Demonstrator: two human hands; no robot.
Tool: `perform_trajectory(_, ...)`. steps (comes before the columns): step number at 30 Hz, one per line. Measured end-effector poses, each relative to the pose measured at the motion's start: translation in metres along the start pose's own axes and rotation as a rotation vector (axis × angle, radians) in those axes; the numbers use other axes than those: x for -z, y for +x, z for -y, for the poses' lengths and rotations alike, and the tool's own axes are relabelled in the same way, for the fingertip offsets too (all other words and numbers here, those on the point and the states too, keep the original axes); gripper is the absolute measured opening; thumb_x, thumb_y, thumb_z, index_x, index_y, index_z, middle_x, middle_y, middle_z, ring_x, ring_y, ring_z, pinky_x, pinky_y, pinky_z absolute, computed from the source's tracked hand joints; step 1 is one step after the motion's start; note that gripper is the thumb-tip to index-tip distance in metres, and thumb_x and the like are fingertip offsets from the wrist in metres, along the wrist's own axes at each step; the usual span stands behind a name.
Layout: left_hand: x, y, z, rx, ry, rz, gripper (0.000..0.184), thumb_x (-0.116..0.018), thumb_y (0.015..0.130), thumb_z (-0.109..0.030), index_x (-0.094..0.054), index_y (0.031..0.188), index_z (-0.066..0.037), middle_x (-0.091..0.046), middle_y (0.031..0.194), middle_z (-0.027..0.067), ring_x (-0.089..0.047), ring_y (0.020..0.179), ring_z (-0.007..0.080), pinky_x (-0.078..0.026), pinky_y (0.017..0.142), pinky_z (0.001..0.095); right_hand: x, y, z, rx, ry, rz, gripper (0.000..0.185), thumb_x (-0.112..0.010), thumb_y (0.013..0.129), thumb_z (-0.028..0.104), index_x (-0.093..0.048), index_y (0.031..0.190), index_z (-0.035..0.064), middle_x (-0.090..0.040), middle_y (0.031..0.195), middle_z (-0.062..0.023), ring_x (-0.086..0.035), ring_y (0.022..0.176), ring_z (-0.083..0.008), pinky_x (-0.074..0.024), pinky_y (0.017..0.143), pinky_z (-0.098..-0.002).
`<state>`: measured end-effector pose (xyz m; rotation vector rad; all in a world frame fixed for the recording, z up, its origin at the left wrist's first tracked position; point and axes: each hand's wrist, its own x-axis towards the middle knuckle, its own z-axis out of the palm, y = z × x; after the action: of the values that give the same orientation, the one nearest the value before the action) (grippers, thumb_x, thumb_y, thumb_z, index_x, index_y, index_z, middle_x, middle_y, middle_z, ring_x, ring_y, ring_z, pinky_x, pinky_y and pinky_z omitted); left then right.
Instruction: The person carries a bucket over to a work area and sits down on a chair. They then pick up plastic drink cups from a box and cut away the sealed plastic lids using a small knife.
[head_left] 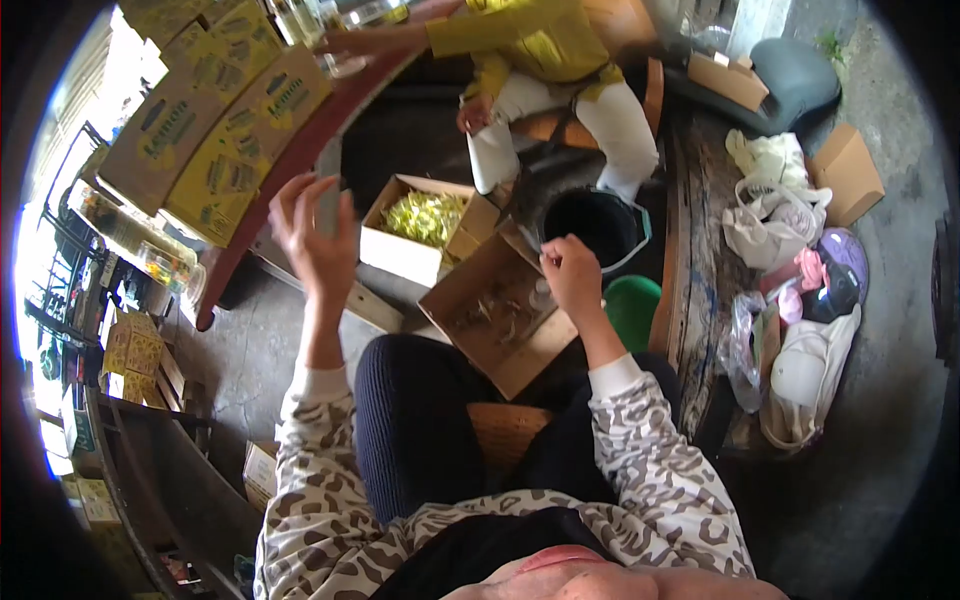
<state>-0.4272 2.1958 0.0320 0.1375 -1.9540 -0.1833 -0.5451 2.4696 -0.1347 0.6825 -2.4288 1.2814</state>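
Observation:
My left hand (318,235) is raised at left of centre with its fingers apart and nothing in it, near a white box (403,255) of yellow-green pieces (421,217). To the right, my right hand (573,275) is closed, fingertips pressed together; anything between them is too small to make out. It is over the right side of an open brown cardboard box (480,318), which holds a few small pieces. Beside that hand are a black bucket (592,226) and a green container (632,312).
Yellow lemon boxes (240,150) are stacked on a red-edged table (262,208) at upper left. Opposite sits a person in yellow (540,45), one arm reaching to the table. Bags (775,225), a purple helmet (843,262) and a white cap (797,377) lie on the right.

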Motion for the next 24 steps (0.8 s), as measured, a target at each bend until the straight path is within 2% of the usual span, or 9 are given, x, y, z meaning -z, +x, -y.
perform_trajectory(4,-0.062,-0.034,-0.021,0.042,-0.206,0.578,0.027,-0.074,0.082,-0.015,-0.068,0.107,-0.005,-0.064,0.113,0.0135,-0.059,0.111,0.0305,-0.044,0.097,0.0422,0.015,0.007,-0.003,-0.08,-0.044,-0.041,0.006,-0.07,0.079,0.008,-0.068,0.084,0.0065,-0.063,0.083,-0.0103,-0.065,0.078,-0.0315,-0.0512,0.069,-0.041)
perform_trajectory(9,-0.139,-0.107,-0.016,0.053,-0.137,1.217,0.054,-0.073,0.081,-0.048,-0.066,0.117,-0.008,-0.066,0.118,0.0125,-0.061,0.114,0.0308,-0.042,0.098,0.0492,0.025,0.014,-0.011,-0.26,-0.111,0.07,0.009,-0.069,0.079,0.01,-0.071,0.087,0.0064,-0.067,0.089,-0.0107,-0.067,0.084,-0.0314,-0.0529,0.073,-0.0416)
perform_trajectory(10,-0.152,-0.116,-0.015,0.051,-0.142,1.225,0.054,-0.073,0.081,-0.048,-0.066,0.117,-0.008,-0.066,0.118,0.0125,-0.061,0.114,0.0308,-0.042,0.098,0.0492,0.024,0.014,-0.014,-0.268,-0.127,0.099,0.009,-0.068,0.079,0.01,-0.071,0.087,0.0064,-0.068,0.09,-0.0109,-0.068,0.085,-0.0317,-0.0532,0.074,-0.0418)
perform_trajectory(12,-0.181,-0.142,-0.007,0.066,-0.109,1.48,0.053,-0.074,0.081,-0.046,-0.066,0.116,-0.007,-0.068,0.113,0.0139,-0.062,0.111,0.0321,-0.043,0.098,0.0473,0.023,0.014,-0.018,-0.289,-0.145,0.136,0.009,-0.067,0.08,0.01,-0.071,0.086,0.0064,-0.068,0.091,-0.0111,-0.068,0.086,-0.0319,-0.0534,0.075,-0.0421)
perform_trajectory(14,-0.211,-0.179,0.018,0.117,-0.152,1.541,0.055,-0.077,0.076,-0.047,-0.067,0.115,-0.01,-0.068,0.115,0.0148,-0.062,0.111,0.0341,-0.046,0.093,0.0518,0.021,0.015,-0.017,-0.31,-0.166,0.21,0.01,-0.065,0.08,0.01,-0.071,0.087,0.0064,-0.068,0.091,-0.0113,-0.068,0.086,-0.0325,-0.0537,0.076,-0.0426)
perform_trajectory(17,-0.247,-0.226,0.053,0.078,-0.105,1.652,0.057,-0.08,0.072,-0.046,-0.068,0.112,-0.008,-0.068,0.113,0.0163,-0.064,0.107,0.0357,-0.052,0.088,0.0467,0.016,0.015,-0.021,-0.299,-0.202,0.254,0.012,-0.069,0.079,0.008,-0.072,0.09,0.0052,-0.07,0.091,-0.0119,-0.07,0.083,-0.0286,-0.0541,0.074,-0.038)
perform_trajectory(19,-0.27,-0.257,0.079,-0.124,0.041,1.821,0.058,-0.081,0.069,-0.046,-0.07,0.109,-0.006,-0.069,0.11,0.0184,-0.065,0.104,0.0375,-0.052,0.088,0.0461,0.014,0.015,-0.022,-0.287,-0.223,0.277,0.012,-0.068,0.079,0.008,-0.071,0.09,0.0052,-0.07,0.091,-0.0117,-0.07,0.083,-0.029,-0.0542,0.074,-0.0384)
perform_trajectory(22,-0.294,-0.307,0.117,-0.104,0.019,1.864,0.058,-0.082,0.067,-0.046,-0.071,0.106,-0.004,-0.069,0.106,0.0199,-0.066,0.101,0.0379,-0.053,0.087,0.045,0.008,0.012,-0.027,-0.266,-0.248,0.308,0.009,-0.069,0.079,0.008,-0.071,0.087,0.0062,-0.068,0.089,-0.0113,-0.068,0.083,-0.0302,-0.054,0.074,-0.0404)
perform_trajectory(24,-0.293,-0.327,0.122,-0.046,-0.052,1.789,0.056,-0.082,0.069,-0.043,-0.07,0.108,-0.005,-0.069,0.107,0.02,-0.066,0.102,0.0367,-0.053,0.087,0.0453,0.007,0.009,-0.026,-0.259,-0.278,0.405,0.009,-0.069,0.077,0.011,-0.071,0.085,0.0079,-0.066,0.089,-0.0129,-0.067,0.085,-0.0346,-0.0539,0.076,-0.0447)
